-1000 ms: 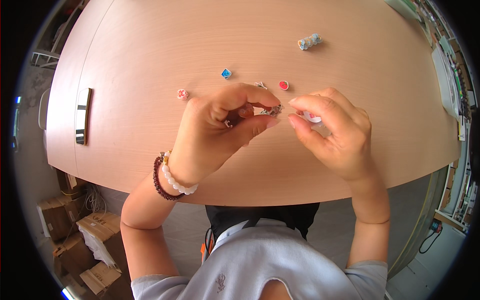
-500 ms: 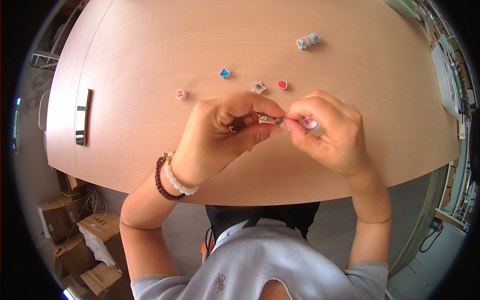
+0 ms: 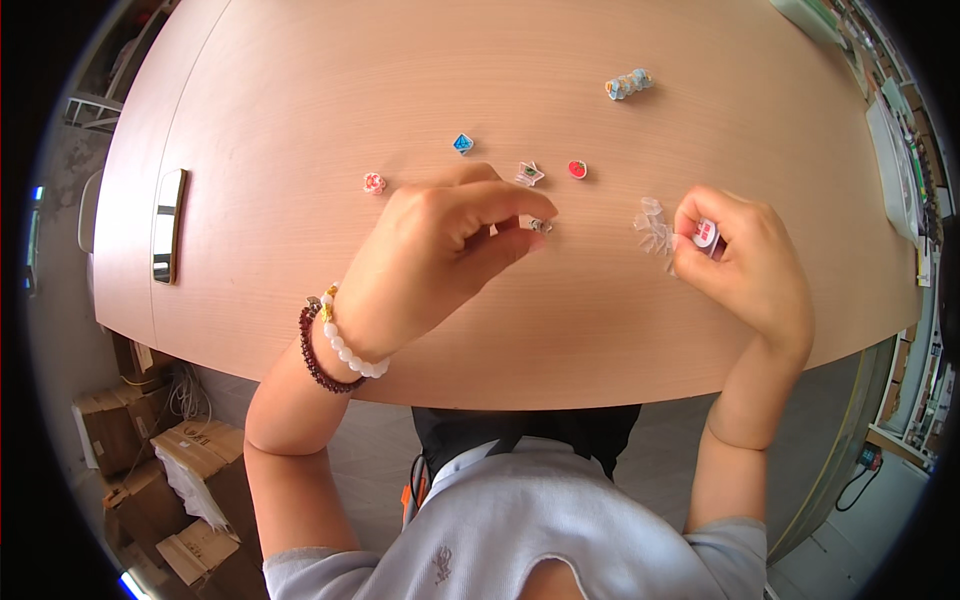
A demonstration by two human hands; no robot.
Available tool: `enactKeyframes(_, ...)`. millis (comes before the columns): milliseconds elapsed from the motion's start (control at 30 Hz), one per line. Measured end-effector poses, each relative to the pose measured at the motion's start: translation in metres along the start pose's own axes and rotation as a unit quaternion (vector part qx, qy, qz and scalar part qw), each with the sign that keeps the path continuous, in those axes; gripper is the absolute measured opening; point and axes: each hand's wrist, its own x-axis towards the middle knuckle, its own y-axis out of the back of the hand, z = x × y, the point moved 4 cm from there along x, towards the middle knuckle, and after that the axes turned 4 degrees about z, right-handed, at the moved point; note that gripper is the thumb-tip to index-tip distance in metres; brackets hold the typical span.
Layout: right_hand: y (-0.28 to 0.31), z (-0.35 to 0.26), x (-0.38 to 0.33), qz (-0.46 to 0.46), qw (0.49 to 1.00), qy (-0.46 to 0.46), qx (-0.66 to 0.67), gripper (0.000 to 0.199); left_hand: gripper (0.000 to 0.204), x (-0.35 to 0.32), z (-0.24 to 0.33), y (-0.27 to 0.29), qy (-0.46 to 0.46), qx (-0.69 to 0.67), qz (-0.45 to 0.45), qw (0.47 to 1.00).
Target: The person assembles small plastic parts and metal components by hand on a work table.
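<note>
My left hand [image 3: 440, 235] hovers over the table, thumb and forefinger closed on a small clear-and-dark piece [image 3: 541, 225] too small to name. My right hand [image 3: 745, 255] is closed on a crumpled clear plastic strip [image 3: 654, 230] that sticks out leftward from its fingertips. A small white piece with red marks [image 3: 706, 234] shows within the curl of the same hand. Just beyond my left fingertips lie a star-shaped charm [image 3: 530, 173] and a red strawberry charm [image 3: 578, 170]. Farther left are a blue gem-shaped charm [image 3: 462, 143] and a pink-red flower charm [image 3: 374, 183].
A light blue and yellow cluster of little pieces [image 3: 629, 84] lies at the far right of the wooden table [image 3: 330, 90]. A phone [image 3: 169, 227] rests near the left edge. Cardboard boxes [image 3: 205, 460] stand on the floor at the lower left.
My hands were together at the fingertips and are now apart. The right hand has moved right, and the clear plastic strip shows at its fingers. The left keeps its pinch.
</note>
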Motion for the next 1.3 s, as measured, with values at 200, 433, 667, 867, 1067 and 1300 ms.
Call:
enactKeyframes(200, -0.006, 0.015, -0.001, -0.021, 0.994, -0.01, -0.105, 0.016, 0.024, -0.005, 0.0, -0.01, -0.06, 0.142, 0.003, 0.988)
enactKeyframes(433, 0.011, -0.003, -0.003, 0.006, 0.989, -0.037, 0.146, 0.009, 0.041, -0.003, 0.001, 0.0, 0.06, -0.11, -0.046, 0.991)
enactKeyframes(667, -0.012, -0.021, -0.001, 0.061, 0.933, -0.005, 0.355, 0.015, 0.037, -0.003, 0.002, -0.008, 0.151, -0.401, -0.108, 0.897)
enactKeyframes(867, -0.037, -0.026, 0.001, 0.024, 0.943, 0.059, 0.326, 0.012, 0.046, -0.006, 0.003, -0.015, 0.138, -0.405, -0.138, 0.894)
enactKeyframes(1067, -0.05, -0.028, 0.005, 0.005, 0.935, 0.111, 0.336, 0.006, 0.042, -0.006, 0.001, -0.022, 0.105, -0.347, -0.123, 0.924)
enactKeyframes(1300, -0.039, -0.037, 0.003, 0.044, 0.973, 0.174, 0.147, 0.005, 0.02, -0.006, -0.014, -0.021, 0.059, -0.189, -0.07, 0.978)
